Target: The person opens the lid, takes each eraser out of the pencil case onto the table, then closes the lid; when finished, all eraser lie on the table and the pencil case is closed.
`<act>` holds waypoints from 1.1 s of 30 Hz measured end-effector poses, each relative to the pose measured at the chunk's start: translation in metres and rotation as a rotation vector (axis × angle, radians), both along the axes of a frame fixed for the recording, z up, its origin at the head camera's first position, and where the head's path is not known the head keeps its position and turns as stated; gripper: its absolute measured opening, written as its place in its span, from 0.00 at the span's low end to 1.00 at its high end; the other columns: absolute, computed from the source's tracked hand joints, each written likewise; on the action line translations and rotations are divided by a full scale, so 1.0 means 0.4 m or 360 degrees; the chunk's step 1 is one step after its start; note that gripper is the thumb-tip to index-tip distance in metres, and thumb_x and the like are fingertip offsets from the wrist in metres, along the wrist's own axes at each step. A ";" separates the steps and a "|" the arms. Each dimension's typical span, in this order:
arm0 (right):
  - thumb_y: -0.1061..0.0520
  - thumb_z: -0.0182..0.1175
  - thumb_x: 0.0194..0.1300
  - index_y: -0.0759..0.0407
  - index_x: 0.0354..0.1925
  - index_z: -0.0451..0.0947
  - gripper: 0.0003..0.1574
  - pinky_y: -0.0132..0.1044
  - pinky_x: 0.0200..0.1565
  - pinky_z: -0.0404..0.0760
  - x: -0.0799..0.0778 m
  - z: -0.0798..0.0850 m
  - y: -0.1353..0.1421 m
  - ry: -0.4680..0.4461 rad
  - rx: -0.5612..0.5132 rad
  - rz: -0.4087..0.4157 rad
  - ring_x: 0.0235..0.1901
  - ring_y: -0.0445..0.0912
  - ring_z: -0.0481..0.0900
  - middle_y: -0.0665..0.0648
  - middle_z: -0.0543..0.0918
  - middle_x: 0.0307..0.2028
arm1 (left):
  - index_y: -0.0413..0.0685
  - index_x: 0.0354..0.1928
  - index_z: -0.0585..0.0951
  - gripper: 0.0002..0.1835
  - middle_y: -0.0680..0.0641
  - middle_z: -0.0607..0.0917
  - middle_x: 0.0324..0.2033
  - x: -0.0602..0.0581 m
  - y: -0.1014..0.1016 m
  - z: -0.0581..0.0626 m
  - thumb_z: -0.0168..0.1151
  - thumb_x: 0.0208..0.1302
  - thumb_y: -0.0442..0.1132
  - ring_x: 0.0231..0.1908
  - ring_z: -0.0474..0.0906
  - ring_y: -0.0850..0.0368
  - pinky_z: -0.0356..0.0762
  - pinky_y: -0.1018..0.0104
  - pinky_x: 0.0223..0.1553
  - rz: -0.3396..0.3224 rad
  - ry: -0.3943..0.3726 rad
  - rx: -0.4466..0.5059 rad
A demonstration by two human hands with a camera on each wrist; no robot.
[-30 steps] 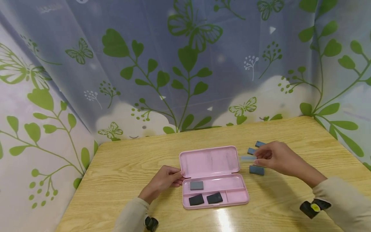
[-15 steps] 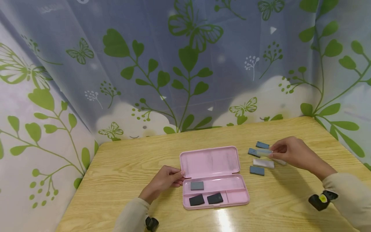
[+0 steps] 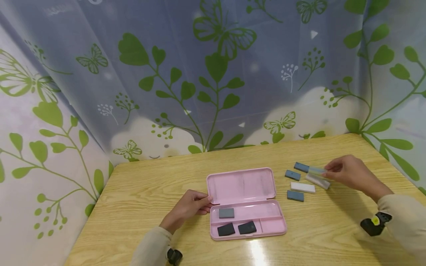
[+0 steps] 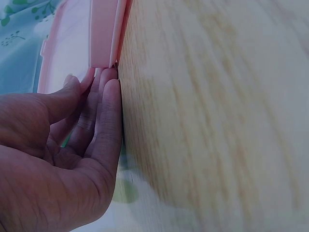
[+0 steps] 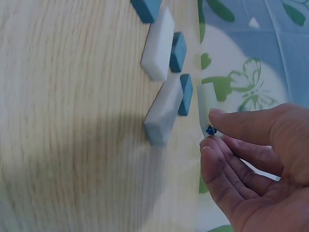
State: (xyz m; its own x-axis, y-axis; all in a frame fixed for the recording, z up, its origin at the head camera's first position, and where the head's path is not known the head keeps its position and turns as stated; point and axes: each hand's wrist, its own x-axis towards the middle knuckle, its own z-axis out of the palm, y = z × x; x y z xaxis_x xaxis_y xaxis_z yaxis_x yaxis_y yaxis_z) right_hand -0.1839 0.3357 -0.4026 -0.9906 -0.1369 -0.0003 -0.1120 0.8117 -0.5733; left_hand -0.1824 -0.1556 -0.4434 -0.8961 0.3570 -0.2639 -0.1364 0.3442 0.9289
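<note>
An open pink pencil case (image 3: pixel 273 218) lies on the table, its lid (image 3: pixel 241 184) folded back. Inside are a grey eraser (image 3: pixel 226 213) and two black erasers (image 3: pixel 226 229) (image 3: pixel 247 227). My left hand (image 3: pixel 188 205) holds the case by its left side near the hinge, thumb at the lid's corner and fingers by the base. Raised above the table, my right hand (image 3: pixel 352 173) pinches a pale, translucent eraser-like block (image 5: pixel 207 101) with a small blue mark. Beneath and left of it lie two white blocks (image 3: pixel 303 187) (image 3: pixel 317 181) and several blue-grey erasers (image 3: pixel 295 195) (image 3: pixel 293 175) (image 3: pixel 301 167).
The wooden table (image 3: pixel 159 177) meets a patterned blue and white curtain (image 3: pixel 186 92) at its back. Another curtain side (image 3: pixel 43 155) stands along the left. A glare spot shines on the table in front of the case.
My right hand has moved right and slightly back with the pale block, uncovering the white blocks and blue-grey erasers. My left hand and the pencil case have stayed put.
</note>
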 end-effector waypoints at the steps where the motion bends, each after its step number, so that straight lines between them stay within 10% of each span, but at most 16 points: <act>1: 0.53 0.69 0.66 0.74 0.46 0.83 0.23 0.48 0.35 0.84 -0.001 -0.003 0.004 0.0001 0.0003 -0.0012 0.36 0.54 0.84 0.61 0.87 0.37 | 0.32 0.47 0.86 0.14 0.47 0.88 0.31 0.000 0.000 -0.001 0.59 0.75 0.38 0.30 0.83 0.61 0.86 0.68 0.37 0.0002 -0.0002 -0.0002; 33: 0.58 0.63 0.71 0.81 0.52 0.77 0.25 0.39 0.31 0.84 -0.003 -0.068 0.051 -0.0129 -0.0181 -0.0141 0.32 0.49 0.84 0.65 0.87 0.38 | 0.31 0.48 0.86 0.15 0.46 0.88 0.32 -0.003 0.003 -0.003 0.59 0.76 0.38 0.30 0.83 0.62 0.86 0.68 0.37 0.0012 -0.0012 0.0005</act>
